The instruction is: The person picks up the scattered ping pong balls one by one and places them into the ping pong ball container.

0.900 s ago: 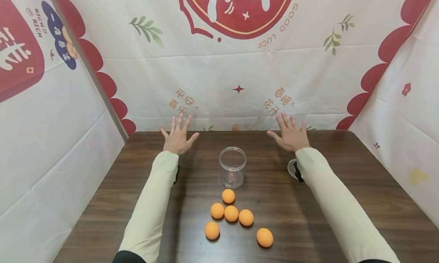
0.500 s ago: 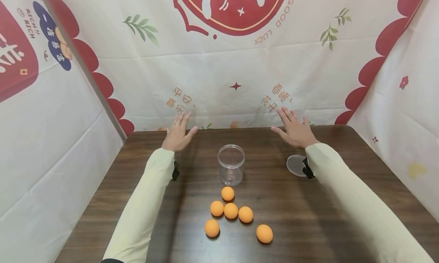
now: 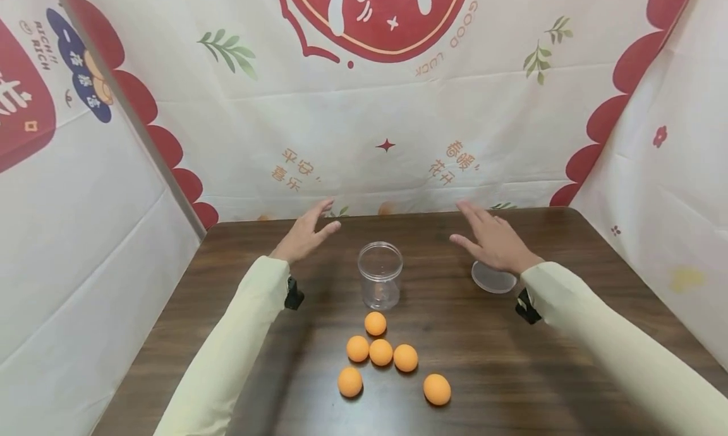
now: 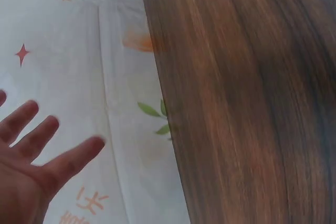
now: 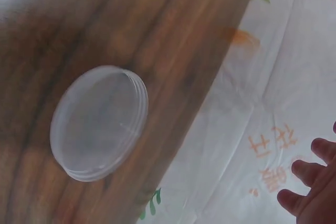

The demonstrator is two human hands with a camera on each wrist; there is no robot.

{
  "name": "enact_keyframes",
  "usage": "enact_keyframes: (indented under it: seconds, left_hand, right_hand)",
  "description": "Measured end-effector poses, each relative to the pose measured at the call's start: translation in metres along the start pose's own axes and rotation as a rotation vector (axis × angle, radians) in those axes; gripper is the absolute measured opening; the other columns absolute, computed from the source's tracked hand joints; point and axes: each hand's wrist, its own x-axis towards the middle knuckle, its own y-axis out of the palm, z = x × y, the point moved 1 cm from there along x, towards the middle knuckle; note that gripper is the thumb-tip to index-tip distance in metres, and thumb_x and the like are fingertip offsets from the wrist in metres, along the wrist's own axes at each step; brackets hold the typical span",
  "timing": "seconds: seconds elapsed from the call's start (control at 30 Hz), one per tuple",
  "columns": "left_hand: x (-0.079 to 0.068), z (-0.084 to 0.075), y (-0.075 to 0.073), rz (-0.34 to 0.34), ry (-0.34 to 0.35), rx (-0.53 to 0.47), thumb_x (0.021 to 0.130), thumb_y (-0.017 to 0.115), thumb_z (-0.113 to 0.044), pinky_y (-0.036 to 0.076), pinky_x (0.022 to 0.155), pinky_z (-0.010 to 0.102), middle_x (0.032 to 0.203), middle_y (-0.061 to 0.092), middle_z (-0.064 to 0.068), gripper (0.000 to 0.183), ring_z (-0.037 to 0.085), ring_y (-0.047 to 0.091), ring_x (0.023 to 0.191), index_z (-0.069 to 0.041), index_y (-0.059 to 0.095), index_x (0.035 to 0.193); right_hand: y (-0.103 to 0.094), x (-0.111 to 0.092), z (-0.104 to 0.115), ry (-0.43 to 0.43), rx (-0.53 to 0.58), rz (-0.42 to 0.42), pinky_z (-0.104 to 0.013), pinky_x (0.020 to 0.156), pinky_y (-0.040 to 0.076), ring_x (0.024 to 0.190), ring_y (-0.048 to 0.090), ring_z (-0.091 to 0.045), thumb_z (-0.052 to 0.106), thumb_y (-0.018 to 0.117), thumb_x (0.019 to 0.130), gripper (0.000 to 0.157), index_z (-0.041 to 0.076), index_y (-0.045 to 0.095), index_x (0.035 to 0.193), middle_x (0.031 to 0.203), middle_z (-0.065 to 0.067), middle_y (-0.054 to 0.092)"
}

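A clear round jar (image 3: 380, 278) stands uncapped on the wooden table, between the two hands. In front of it lie several orange balls (image 3: 381, 352), some close together and one off to the right (image 3: 436, 390). My left hand (image 3: 304, 237) hovers left of the jar, fingers extended and holding nothing. On the other side, my right hand (image 3: 493, 239) is above the table with its fingers apart from everything. Just below that hand lies a clear round lid (image 5: 100, 123), partly covered by it in the head view.
The dark wooden table (image 3: 227, 265) ends at a white printed cloth (image 3: 364, 120) hung behind it. More cloth walls stand at the left (image 3: 85, 234) and right (image 3: 671, 202). A black band (image 3: 294, 294) sits on the left wrist.
Both hands have turned, palms more inward, and come slightly back from the far cloth. The right forearm has swung outward, showing more of the lid. Jar and balls have stayed put.
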Motion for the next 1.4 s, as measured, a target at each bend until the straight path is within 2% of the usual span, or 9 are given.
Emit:
enact_keyframes:
  seconds: [0.17, 0.23, 0.3, 0.43, 0.73, 0.97, 1.17, 1.4]
  left_hand:
    - [-0.008, -0.003, 0.007, 0.092, -0.034, -0.059, 0.095, 0.051, -0.047, 0.030, 0.109, 0.056, 0.154, 0.032, 0.010, 0.069, 0.032, 0.034, 0.140, -0.022, 0.022, 0.152]
    - [-0.009, -0.005, 0.010, 0.115, -0.021, -0.070, 0.094, 0.054, -0.047, 0.031, 0.109, 0.056, 0.154, 0.032, 0.008, 0.071, 0.031, 0.034, 0.140, -0.023, 0.021, 0.152]
    - [-0.008, -0.009, 0.014, 0.137, -0.011, -0.073, 0.092, 0.058, -0.046, 0.032, 0.109, 0.056, 0.154, 0.032, 0.005, 0.073, 0.028, 0.034, 0.140, -0.025, 0.022, 0.152]
    - [-0.004, -0.016, 0.023, 0.189, 0.019, -0.094, 0.087, 0.068, -0.039, 0.032, 0.109, 0.057, 0.155, 0.031, 0.003, 0.079, 0.027, 0.033, 0.141, -0.027, 0.023, 0.152]
    - [0.000, -0.030, 0.044, 0.280, 0.105, -0.101, 0.080, 0.076, -0.028, 0.033, 0.108, 0.056, 0.150, 0.039, 0.007, 0.085, 0.032, 0.038, 0.137, -0.020, 0.028, 0.150]
    - [-0.004, -0.031, 0.050, 0.290, 0.158, -0.079, 0.078, 0.078, -0.026, 0.035, 0.110, 0.048, 0.150, 0.038, 0.009, 0.087, 0.029, 0.040, 0.136, -0.011, 0.030, 0.149]
    - [-0.009, -0.029, 0.051, 0.270, 0.141, -0.041, 0.076, 0.079, -0.026, 0.035, 0.109, 0.048, 0.147, 0.040, 0.014, 0.086, 0.029, 0.041, 0.135, -0.006, 0.033, 0.146]
    - [-0.009, -0.029, 0.060, 0.262, 0.139, -0.041, 0.078, 0.078, -0.026, 0.036, 0.109, 0.047, 0.145, 0.042, 0.014, 0.084, 0.029, 0.042, 0.133, -0.002, 0.034, 0.146]
  right_hand:
    - [0.011, -0.013, 0.015, -0.069, 0.013, -0.018, -0.062, 0.105, 0.030, 0.137, 0.032, -0.041, 0.042, 0.050, 0.097, 0.073, 0.002, 0.022, 0.151, 0.154, -0.023, 0.026]
    - [0.013, -0.020, 0.020, -0.083, 0.033, -0.021, -0.061, 0.105, 0.032, 0.135, 0.036, -0.042, 0.041, 0.052, 0.097, 0.072, 0.002, 0.023, 0.150, 0.153, -0.023, 0.027]
    - [0.014, -0.026, 0.025, -0.089, 0.065, -0.011, -0.060, 0.102, 0.036, 0.127, 0.046, -0.042, 0.041, 0.052, 0.097, 0.071, 0.003, 0.024, 0.150, 0.153, -0.023, 0.027]
    - [0.019, -0.041, 0.033, -0.102, 0.115, 0.010, -0.057, 0.096, 0.044, 0.120, 0.053, -0.040, 0.042, 0.052, 0.096, 0.070, 0.005, 0.025, 0.149, 0.153, -0.021, 0.027]
    - [0.037, -0.076, 0.057, -0.177, 0.176, 0.026, -0.052, 0.098, 0.045, 0.129, 0.047, -0.034, 0.043, 0.056, 0.094, 0.068, 0.010, 0.030, 0.148, 0.150, -0.014, 0.035]
    - [0.051, -0.094, 0.083, -0.236, 0.189, 0.048, -0.045, 0.096, 0.048, 0.127, 0.050, -0.025, 0.041, 0.064, 0.089, 0.067, 0.011, 0.038, 0.144, 0.147, -0.010, 0.041]
    - [0.061, -0.109, 0.101, -0.276, 0.224, 0.125, -0.042, 0.096, 0.049, 0.125, 0.051, -0.020, 0.040, 0.067, 0.087, 0.067, 0.010, 0.040, 0.140, 0.144, -0.007, 0.042]
    - [0.069, -0.127, 0.108, -0.295, 0.253, 0.184, -0.039, 0.093, 0.050, 0.119, 0.054, -0.016, 0.042, 0.067, 0.087, 0.063, 0.007, 0.045, 0.135, 0.137, -0.005, 0.047]
